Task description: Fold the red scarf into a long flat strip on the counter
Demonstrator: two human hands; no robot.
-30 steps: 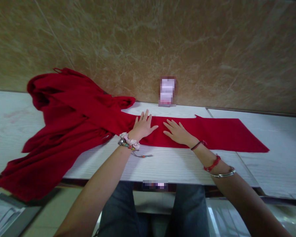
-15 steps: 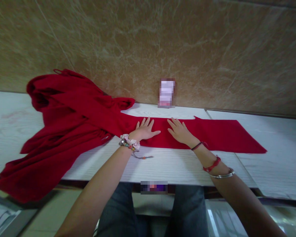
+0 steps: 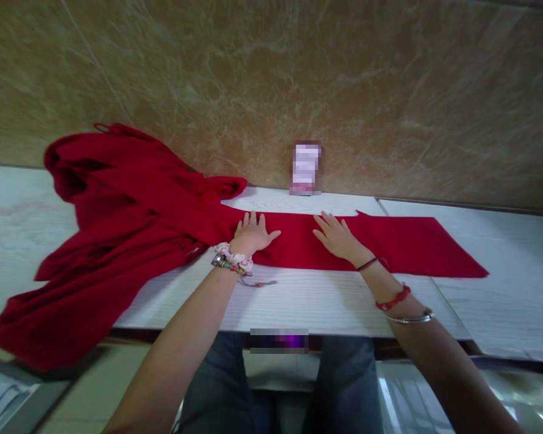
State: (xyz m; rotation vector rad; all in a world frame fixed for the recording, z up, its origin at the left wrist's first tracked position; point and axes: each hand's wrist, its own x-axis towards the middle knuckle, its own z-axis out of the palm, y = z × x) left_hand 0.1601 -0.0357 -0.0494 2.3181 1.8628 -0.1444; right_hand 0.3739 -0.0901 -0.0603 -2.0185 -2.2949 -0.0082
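A long flat strip of red cloth [image 3: 398, 244] lies across the white table [image 3: 298, 301], its slanted end at the right. At the left it runs into a bunched heap of red fabric [image 3: 131, 199] that hangs over the front edge. My left hand [image 3: 253, 234] rests on the strip near the heap, palm down with fingers spread. To the right, my right hand [image 3: 337, 236] also lies on the strip, fingers apart. Neither hand grips anything. Cloth shows flat between them.
A blurred phone-like object [image 3: 305, 167] leans against the brown marbled wall [image 3: 253, 78] behind the strip. Another blurred object [image 3: 280, 341] is at the front edge by my legs. A grey container with papers [image 3: 9, 392] stands at the lower left.
My left hand has slid left along the cloth and my right hand slightly right, so the gap between them is wider. The cloth looks nearly unchanged.
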